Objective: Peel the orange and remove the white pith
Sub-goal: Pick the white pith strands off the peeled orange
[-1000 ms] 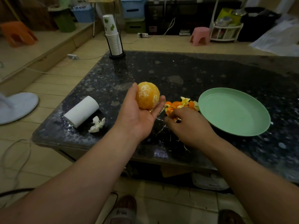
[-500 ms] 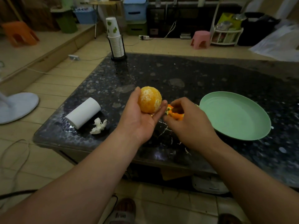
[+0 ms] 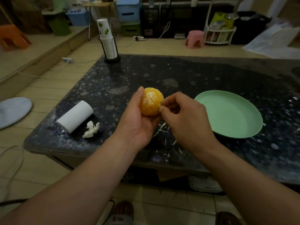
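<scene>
Change: my right hand (image 3: 186,117) is coming back up from the surface (image 3: 178,75), left of the plate (image 3: 227,93), and pinching the side of the orange (image 3: 151,101).
Left hand (image 3: 138,122): gripping the orange, holding it above the surface just left of the plate.
Meaning: the peel is looking fully off, so I am probably picking at leftover pith.
Counts: several pith strands (image 3: 160,129), one orange, one plate, one paper roll (image 3: 75,116), one tissue wad (image 3: 91,129), one cup stack (image 3: 108,43) farthest.

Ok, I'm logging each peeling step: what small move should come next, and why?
Probably pull a strand off the white pith patch on the orange: the left hand cups it, the right hand has its fingertips at the fruit's side.
</scene>
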A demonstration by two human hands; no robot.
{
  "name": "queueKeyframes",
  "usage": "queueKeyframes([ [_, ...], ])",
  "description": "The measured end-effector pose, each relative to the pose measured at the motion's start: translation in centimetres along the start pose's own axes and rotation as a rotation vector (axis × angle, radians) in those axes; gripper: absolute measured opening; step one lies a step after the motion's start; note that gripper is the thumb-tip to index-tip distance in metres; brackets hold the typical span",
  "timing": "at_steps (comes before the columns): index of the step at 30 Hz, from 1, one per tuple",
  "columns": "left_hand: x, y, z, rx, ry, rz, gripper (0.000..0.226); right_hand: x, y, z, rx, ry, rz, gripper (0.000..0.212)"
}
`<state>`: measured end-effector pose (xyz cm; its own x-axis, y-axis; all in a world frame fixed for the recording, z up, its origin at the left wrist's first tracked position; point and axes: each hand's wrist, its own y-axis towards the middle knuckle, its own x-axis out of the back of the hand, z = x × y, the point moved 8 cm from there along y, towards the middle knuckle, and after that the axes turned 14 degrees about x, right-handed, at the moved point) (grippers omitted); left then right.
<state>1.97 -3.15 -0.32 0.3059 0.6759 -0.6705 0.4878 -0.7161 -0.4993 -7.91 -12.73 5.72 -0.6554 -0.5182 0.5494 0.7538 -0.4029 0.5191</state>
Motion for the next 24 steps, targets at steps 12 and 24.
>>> queueKeyframes([
  [12, -0.34, -0.43, 0.36, -0.042, 0.018, -0.072, 0.059, -0.14, 0.16, -0.07, 0.034, -0.05, -0.036, 0.005],
  [24, -0.2, -0.53, 0.57, 0.047, -0.098, -0.031, 0.065, -0.47, -0.27, 0.4, 0.092, -0.062, -0.043, 0.004],
])
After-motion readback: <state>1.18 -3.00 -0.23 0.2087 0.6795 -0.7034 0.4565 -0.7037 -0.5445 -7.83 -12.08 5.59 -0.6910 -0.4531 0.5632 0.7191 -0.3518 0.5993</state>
